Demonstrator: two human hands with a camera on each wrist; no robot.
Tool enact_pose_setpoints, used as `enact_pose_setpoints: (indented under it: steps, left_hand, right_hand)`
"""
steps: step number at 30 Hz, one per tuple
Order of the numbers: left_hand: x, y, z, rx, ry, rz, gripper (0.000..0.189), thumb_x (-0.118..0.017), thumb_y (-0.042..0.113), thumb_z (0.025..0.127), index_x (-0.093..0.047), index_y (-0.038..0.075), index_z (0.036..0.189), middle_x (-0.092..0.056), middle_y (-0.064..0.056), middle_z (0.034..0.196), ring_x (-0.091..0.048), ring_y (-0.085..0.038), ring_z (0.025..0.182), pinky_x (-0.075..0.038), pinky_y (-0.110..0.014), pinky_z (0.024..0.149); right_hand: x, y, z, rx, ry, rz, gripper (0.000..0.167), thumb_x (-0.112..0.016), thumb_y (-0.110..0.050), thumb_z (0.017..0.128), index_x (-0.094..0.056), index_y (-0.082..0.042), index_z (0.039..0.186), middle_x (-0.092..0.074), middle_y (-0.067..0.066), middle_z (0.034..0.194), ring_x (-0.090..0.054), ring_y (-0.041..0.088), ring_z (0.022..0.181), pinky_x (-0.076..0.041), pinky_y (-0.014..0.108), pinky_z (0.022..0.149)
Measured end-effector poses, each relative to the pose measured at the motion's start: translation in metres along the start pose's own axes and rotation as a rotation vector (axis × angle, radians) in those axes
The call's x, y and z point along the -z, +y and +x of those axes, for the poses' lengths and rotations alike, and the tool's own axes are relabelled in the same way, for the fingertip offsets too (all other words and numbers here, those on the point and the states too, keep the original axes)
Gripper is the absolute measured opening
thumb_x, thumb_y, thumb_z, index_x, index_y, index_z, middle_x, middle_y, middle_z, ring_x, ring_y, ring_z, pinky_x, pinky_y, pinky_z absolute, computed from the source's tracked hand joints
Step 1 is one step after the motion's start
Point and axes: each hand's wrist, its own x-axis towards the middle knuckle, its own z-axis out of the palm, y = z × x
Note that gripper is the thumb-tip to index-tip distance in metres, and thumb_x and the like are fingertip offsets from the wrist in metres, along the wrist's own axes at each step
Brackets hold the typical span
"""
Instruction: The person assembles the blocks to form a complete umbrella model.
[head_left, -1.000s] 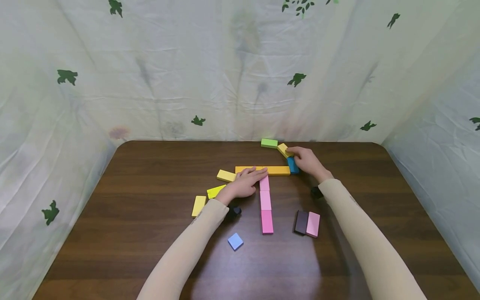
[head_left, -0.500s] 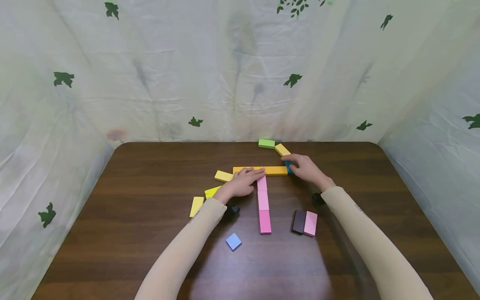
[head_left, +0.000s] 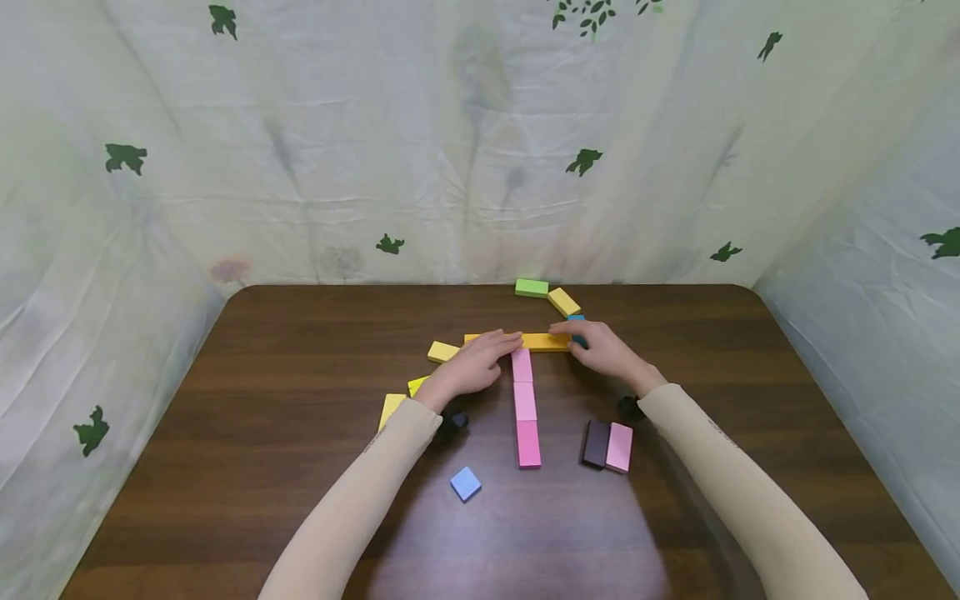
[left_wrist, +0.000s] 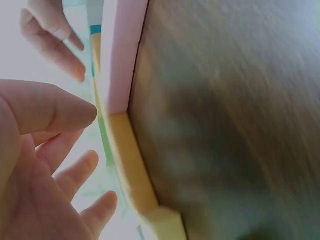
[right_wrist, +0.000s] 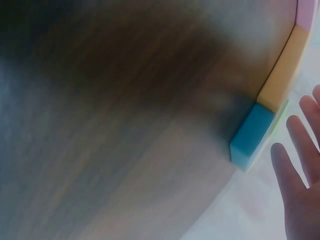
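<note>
My left hand [head_left: 474, 362] hovers over the left part of a row of orange blocks [head_left: 546, 342], fingers loosely extended. In the left wrist view its fingers [left_wrist: 75, 112] are apart and hold nothing. My right hand [head_left: 600, 346] is over the right end of that row and the blue block [head_left: 576, 317]. Seen from the right wrist, its fingers [right_wrist: 287, 165] are spread beside the blue block with nothing between them. A column of pink blocks [head_left: 525, 402] runs from the orange row toward the person. Beyond the blue block lie a yellow block [head_left: 564, 302] and a green block [head_left: 532, 288].
Left of the orange row, yellow blocks [head_left: 442, 352] form a curve, partly covered by the left arm. Nearer the person lie a small light-blue block [head_left: 466, 484], a black block [head_left: 595, 443] and a loose pink block [head_left: 618, 448]. A patterned curtain [head_left: 315, 167] hangs behind the table.
My right hand has left the yellow block and come nearer, left over the blue block and the orange row's end. My left hand has shifted slightly left.
</note>
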Motion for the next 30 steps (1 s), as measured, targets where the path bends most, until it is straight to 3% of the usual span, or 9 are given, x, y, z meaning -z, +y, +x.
enact_pose_setpoints:
  steps: [2,12,20,30]
  left_hand:
    - [0.004,-0.003,-0.006,-0.011,0.02,0.001,0.051,-0.047,-0.002,0.093,-0.044,0.004,0.143,-0.038,-0.008,0.15,-0.028,-0.03,0.139,-0.021,-0.043,0.112]
    - [0.022,-0.024,-0.042,0.082,0.066,-0.125,0.051,-0.05,0.0,0.094,-0.042,0.004,0.144,-0.039,-0.01,0.149,-0.035,-0.026,0.136,-0.027,-0.041,0.109]
    - [0.028,-0.048,-0.067,0.065,0.074,-0.171,0.05,-0.048,-0.004,0.092,-0.043,-0.004,0.141,-0.041,-0.019,0.145,-0.037,-0.033,0.134,-0.03,-0.046,0.107]
    - [0.027,-0.062,-0.081,0.119,0.054,-0.196,0.047,-0.047,-0.001,0.092,-0.046,-0.003,0.139,-0.04,-0.016,0.147,-0.034,-0.034,0.135,-0.029,-0.048,0.107]
  right_hand:
    - [-0.002,-0.003,0.0,0.011,-0.001,0.005,0.036,-0.052,0.006,0.09,-0.061,0.0,0.124,-0.058,0.014,0.13,-0.051,0.03,0.121,-0.041,0.046,0.098]
    - [-0.013,-0.01,0.002,0.036,-0.015,0.034,0.038,-0.052,0.006,0.09,-0.061,0.0,0.126,-0.058,0.013,0.129,-0.052,0.028,0.12,-0.041,0.046,0.098]
    - [-0.016,-0.018,0.006,0.043,-0.043,0.047,0.037,-0.051,0.005,0.09,-0.061,0.001,0.126,-0.056,0.014,0.132,-0.05,0.03,0.123,-0.038,0.046,0.101]
    - [-0.021,-0.02,0.012,0.131,-0.076,0.024,0.038,-0.049,0.007,0.089,-0.064,-0.001,0.123,-0.057,0.013,0.131,-0.047,0.028,0.127,-0.037,0.045,0.102]
